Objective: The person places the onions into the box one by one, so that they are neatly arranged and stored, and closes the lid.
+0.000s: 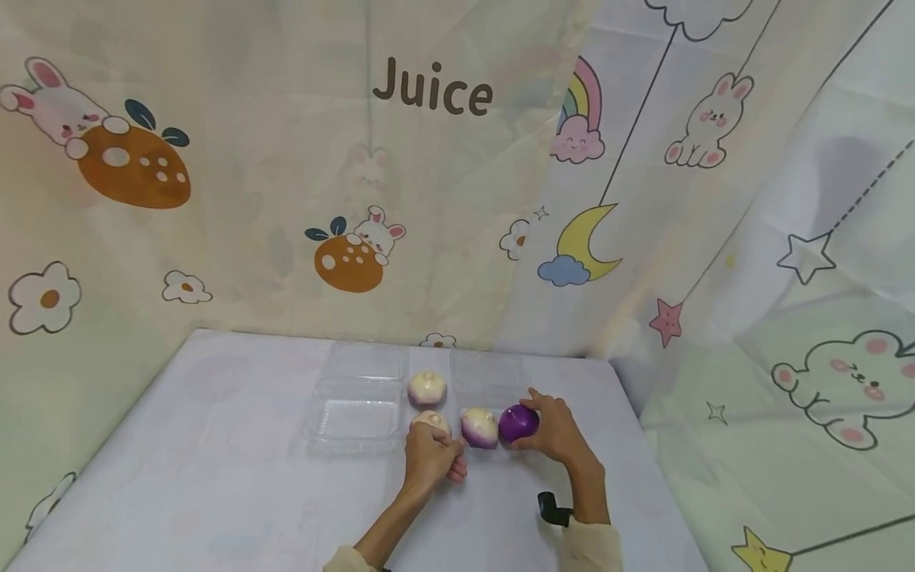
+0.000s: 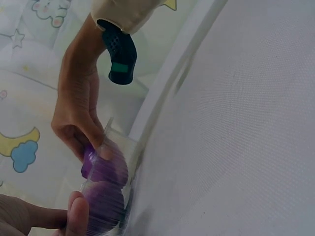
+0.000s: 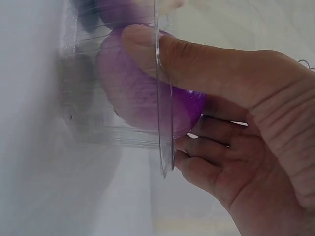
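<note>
My right hand (image 1: 561, 429) grips a glossy purple onion (image 1: 518, 424), thumb on one side and fingers round the other. That onion is inside a clear plastic box (image 3: 165, 147), beside a cream-and-purple onion (image 1: 480, 429). At the box's front left corner, my left hand (image 1: 432, 461) pinches what appears to be the rim; its exact contact is partly hidden. Just behind the left fingers, another pale onion (image 1: 433, 419) shows only its top. Farther back stands one more cream-and-purple onion (image 1: 427, 388), touched by neither hand.
A second clear box (image 1: 357, 421) lies at the left with its lid (image 1: 364, 363) folded back. The right box's lid (image 1: 488, 369) also lies back. Printed curtains (image 1: 250, 238) rise behind the white tabletop (image 1: 214, 492). A dark wrist device (image 1: 554, 508) is on my right arm.
</note>
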Available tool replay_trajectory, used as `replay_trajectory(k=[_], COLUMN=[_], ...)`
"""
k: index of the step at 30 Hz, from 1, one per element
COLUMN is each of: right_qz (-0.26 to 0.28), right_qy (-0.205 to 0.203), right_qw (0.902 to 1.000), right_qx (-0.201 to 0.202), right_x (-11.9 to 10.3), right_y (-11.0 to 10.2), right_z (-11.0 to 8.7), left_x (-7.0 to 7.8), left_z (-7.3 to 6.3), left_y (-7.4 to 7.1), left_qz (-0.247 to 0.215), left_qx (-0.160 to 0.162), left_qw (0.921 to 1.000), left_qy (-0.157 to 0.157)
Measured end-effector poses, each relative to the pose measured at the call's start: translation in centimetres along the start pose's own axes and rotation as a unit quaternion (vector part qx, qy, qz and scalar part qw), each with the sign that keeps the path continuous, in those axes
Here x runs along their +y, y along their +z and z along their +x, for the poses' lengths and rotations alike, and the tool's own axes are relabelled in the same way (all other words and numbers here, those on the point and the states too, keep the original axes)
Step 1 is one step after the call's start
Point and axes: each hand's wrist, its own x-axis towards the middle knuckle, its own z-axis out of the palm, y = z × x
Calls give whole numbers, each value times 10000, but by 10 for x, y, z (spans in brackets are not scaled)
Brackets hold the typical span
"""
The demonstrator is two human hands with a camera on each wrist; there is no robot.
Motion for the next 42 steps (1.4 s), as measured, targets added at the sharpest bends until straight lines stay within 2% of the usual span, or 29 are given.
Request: replay_trajectory(k=[22,42], right_qz=[-348,-412], right_qy=[-81,-68], right_qw=[9990,9988], right_qx=[-275,-245], right_x=[-5,-5], right_y=[-5,-6], right_z=[5,2], left_x=[1,0], left_z=[0,0], left_y=[-1,-2], left_qz=[23,127], left_qx=[14,-10], left_qw=[10000,9999], left_qy=[-68,68])
